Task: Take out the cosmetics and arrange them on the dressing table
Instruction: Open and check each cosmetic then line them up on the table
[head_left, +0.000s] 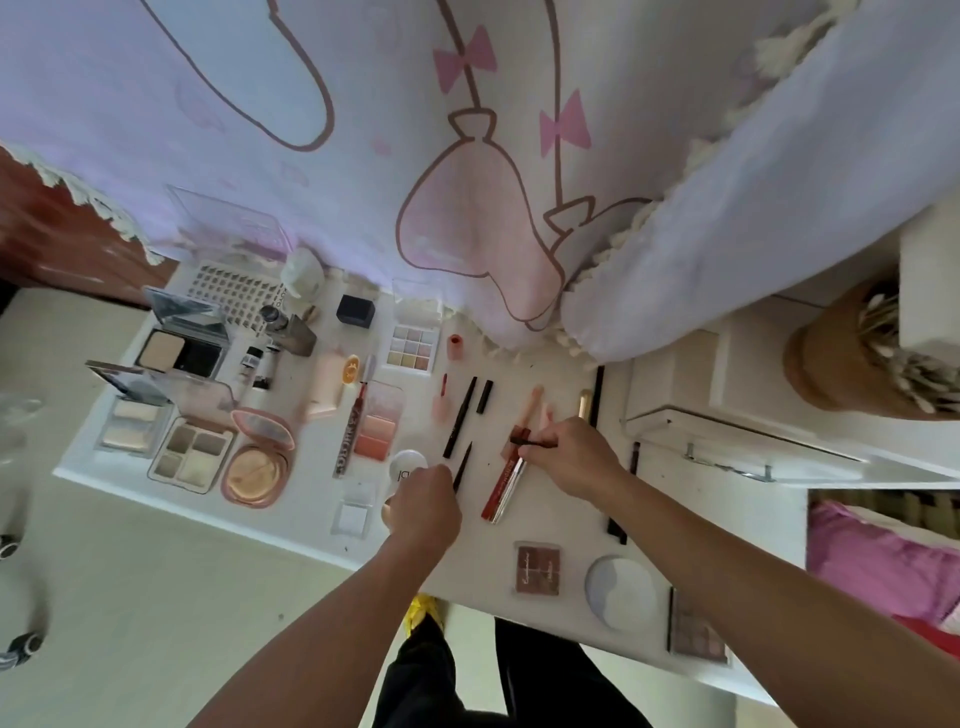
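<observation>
white table (306, 486) is lying under fringed lilac cloth (727, 208). r grip (571, 460) is pinching thin dark wand (532, 442), l grip (426, 506) clutching slim black liner (464, 465).

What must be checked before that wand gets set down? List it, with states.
1. Right hand pinches the dark wand: ok.
2. Red lip tube lies flat on the table by the wand: ok.
3. Left hand holding the black pencil: cannot tell, the fingers hide it.
4. Bare table right of the tube for the wand: ok.
5. Tube open or capped: cannot tell.
</observation>
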